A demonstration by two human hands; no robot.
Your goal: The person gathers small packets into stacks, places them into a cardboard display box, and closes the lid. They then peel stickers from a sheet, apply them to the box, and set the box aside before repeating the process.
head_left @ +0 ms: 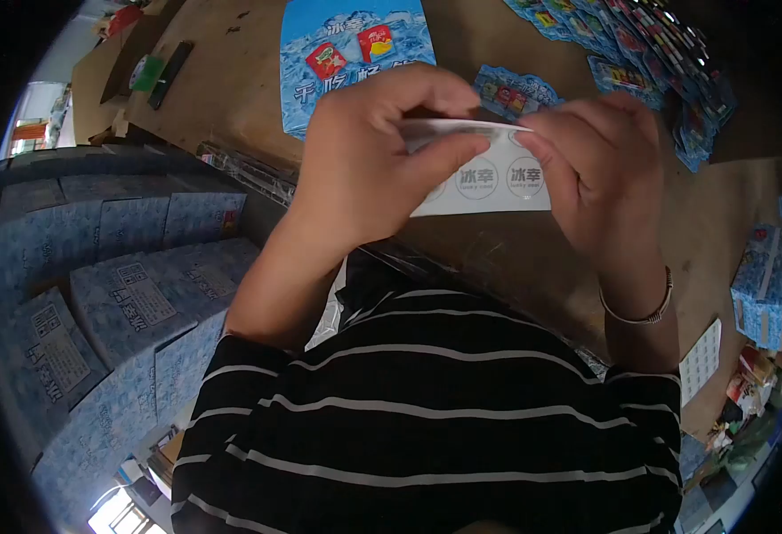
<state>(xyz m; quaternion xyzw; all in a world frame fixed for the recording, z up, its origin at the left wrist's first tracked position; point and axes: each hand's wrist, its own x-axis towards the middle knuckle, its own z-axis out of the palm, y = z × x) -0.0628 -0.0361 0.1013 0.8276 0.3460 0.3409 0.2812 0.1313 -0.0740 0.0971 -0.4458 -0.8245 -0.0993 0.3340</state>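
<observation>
Both hands hold a white sheet of round stickers [477, 181] above the table, its upper part bent over. My left hand [369, 147] pinches the sheet from the left, thumb on the front and fingers behind the upper edge. At the sheet's upper right corner my right hand [600, 165] is closed, thumb and forefinger together on the edge. Whether a sticker is lifted between them I cannot make out. Behind the left hand lies a blue printed box [355, 44]. Just beyond the fingers is a small blue packet [514, 91].
Several blue cartons [133, 294] are stacked at the left. Many packets [640, 53] spread over the table's [231, 84] far right. Another sticker sheet [701, 360] and a blue box [760, 285] are at the right. A green tape roll [146, 73] sits at the far left.
</observation>
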